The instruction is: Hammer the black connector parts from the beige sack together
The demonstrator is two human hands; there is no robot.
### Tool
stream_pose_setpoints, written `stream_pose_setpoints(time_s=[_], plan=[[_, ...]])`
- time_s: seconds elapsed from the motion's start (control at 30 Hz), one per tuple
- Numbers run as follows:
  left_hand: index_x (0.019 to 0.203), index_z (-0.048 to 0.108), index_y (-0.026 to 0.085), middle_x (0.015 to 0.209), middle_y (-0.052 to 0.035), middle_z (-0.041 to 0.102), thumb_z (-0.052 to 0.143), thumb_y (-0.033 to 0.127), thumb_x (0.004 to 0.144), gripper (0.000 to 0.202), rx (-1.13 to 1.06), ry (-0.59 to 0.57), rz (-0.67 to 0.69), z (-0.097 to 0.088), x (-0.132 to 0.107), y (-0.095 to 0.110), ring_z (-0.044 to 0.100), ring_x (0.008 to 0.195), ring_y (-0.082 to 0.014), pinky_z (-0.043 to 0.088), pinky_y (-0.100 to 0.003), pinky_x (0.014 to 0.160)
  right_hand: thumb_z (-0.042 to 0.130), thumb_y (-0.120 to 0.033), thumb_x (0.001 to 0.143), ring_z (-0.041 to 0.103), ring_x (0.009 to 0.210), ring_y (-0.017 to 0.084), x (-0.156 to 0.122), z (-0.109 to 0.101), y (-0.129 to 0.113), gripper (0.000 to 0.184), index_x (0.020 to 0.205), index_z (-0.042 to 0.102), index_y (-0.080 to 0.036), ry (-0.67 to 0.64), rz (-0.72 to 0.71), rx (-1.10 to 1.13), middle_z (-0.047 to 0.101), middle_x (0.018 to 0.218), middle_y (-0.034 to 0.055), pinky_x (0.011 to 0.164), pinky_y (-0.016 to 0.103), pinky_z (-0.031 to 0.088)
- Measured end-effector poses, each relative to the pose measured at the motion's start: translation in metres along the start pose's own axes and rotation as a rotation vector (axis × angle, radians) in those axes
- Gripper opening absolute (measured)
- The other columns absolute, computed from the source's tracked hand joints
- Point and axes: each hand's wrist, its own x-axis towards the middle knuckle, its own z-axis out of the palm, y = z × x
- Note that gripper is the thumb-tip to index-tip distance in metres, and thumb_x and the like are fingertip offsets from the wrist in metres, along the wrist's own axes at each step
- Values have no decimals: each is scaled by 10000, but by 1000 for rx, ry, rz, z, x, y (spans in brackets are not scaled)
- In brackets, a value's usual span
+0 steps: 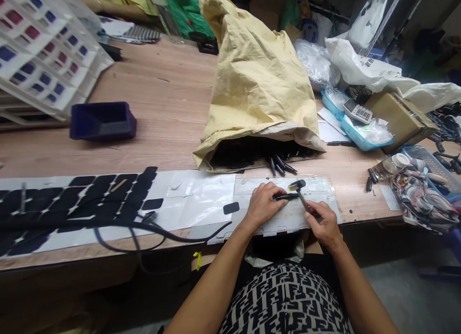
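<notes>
My left hand presses a small black stick-shaped part down on a clear plastic sheet at the table's near edge; its fingers are curled over the part. My right hand grips the thin handle of a small hammer, whose dark head with a yellowish tip hangs just above the part's right end. Several more black parts spill from the mouth of a big tan paper sack just behind.
A sheet with black oval pads and a black cable lie to the left. A dark blue bin and stacked white trays sit far left. Right are blue baskets, a calculator, a cardboard box, bags.
</notes>
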Motion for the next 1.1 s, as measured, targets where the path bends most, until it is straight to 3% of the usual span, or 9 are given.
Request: stream_pose_setpoints(time_s=[0.2,0.43,0.53,0.63,0.7,0.83,0.93,1.1], plan=[[959,723,257,957,-20,662,709,265,806,154,-6,-35,61,-5,-6,3,540,981,-239,403,-417,933,615,-258,878,606,768,180,2,-1,17,334,1197,708,-224,100,91,32,633,850,30,729,333,545],[891,717,261,1226,-38,596,735,185,760,153,-104,-320,355,-13,-58,19,478,1197,-265,380,-437,1050,628,-255,876,609,792,188,-2,1,20,329,1193,707,-224,81,91,40,638,852,32,746,344,548],[902,702,246,1299,-53,569,758,168,725,201,-60,-327,372,-10,-75,21,443,1254,-290,363,-466,1079,625,-251,874,611,791,190,-1,2,20,330,1191,708,-217,93,93,36,638,851,36,745,347,549],[972,696,246,1268,-68,595,808,245,691,302,-96,-287,356,-8,-72,21,481,1215,-290,400,-457,1052,622,-240,866,605,774,186,-1,3,18,334,1187,713,-216,90,86,32,637,837,34,738,345,548],[1001,693,232,1145,-67,653,780,312,732,294,-170,-209,261,-9,-58,20,554,1101,-256,458,-407,967,624,-239,861,603,769,186,0,3,16,336,1183,717,-215,95,86,29,639,834,34,734,344,548],[995,692,190,845,-35,692,638,444,837,304,-312,139,-184,-12,-6,13,618,779,-181,490,-295,721,625,-237,855,599,748,183,0,3,16,338,1178,722,-213,110,83,23,641,826,33,731,345,547],[887,714,183,741,-26,691,606,462,833,304,-213,353,-416,-15,35,4,623,711,-178,463,-284,693,622,-225,849,596,734,184,0,4,16,342,1176,723,-217,109,65,11,643,811,31,722,346,547],[761,726,204,805,-60,741,681,477,747,277,-13,321,-540,-19,74,-4,662,831,-243,451,-321,725,617,-218,849,596,724,186,0,3,15,342,1174,723,-218,112,43,-9,651,804,33,710,346,546]])
